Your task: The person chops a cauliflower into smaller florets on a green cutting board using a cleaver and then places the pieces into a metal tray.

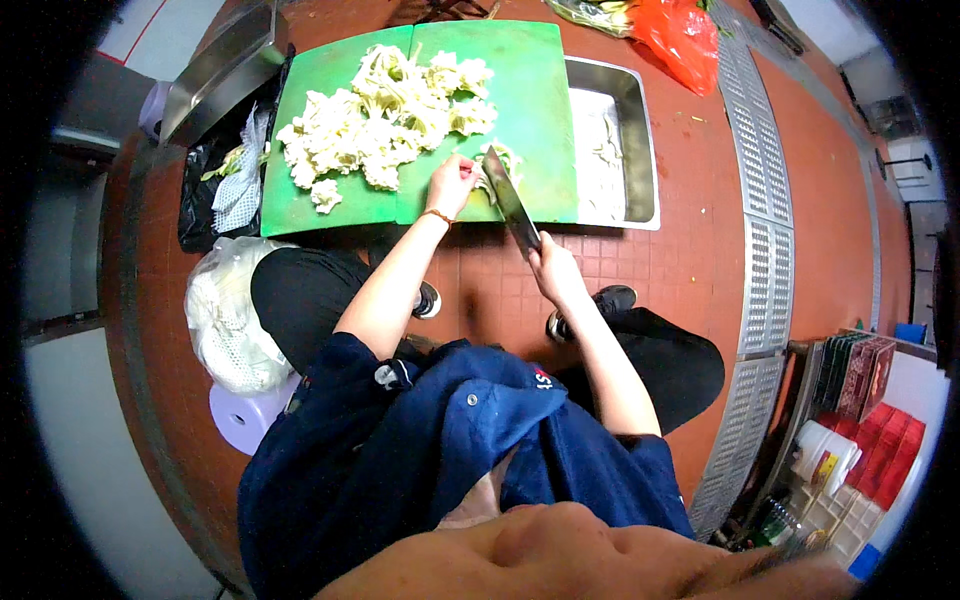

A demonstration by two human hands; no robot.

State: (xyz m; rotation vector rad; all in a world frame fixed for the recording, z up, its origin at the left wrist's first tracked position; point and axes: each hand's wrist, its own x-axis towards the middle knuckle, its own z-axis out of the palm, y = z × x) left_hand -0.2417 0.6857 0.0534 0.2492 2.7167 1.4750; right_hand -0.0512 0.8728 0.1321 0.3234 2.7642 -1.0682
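A green cutting board (pixel 525 82) lies before me, with a second green board touching its left side. A large heap of cauliflower florets (pixel 341 135) spreads over both. My right hand (pixel 555 268) grips the handle of a broad-bladed knife (pixel 507 193), its blade pointing away over the front part of the right board. Small cauliflower pieces (pixel 511 161) lie beside and partly behind the blade. Just left of the blade is my left hand (pixel 452 182), its fingers pinched together; whether a small piece sits between them cannot be made out.
A steel tray (pixel 651 150) with pale contents sits partly under the right board. Left of the boards are a black plastic bag (pixel 196 214) and a steel container (pixel 225 79). A white bag of cauliflower-like contents (pixel 225 315) rests by my left knee. A red bag (pixel 679 45) lies far right.
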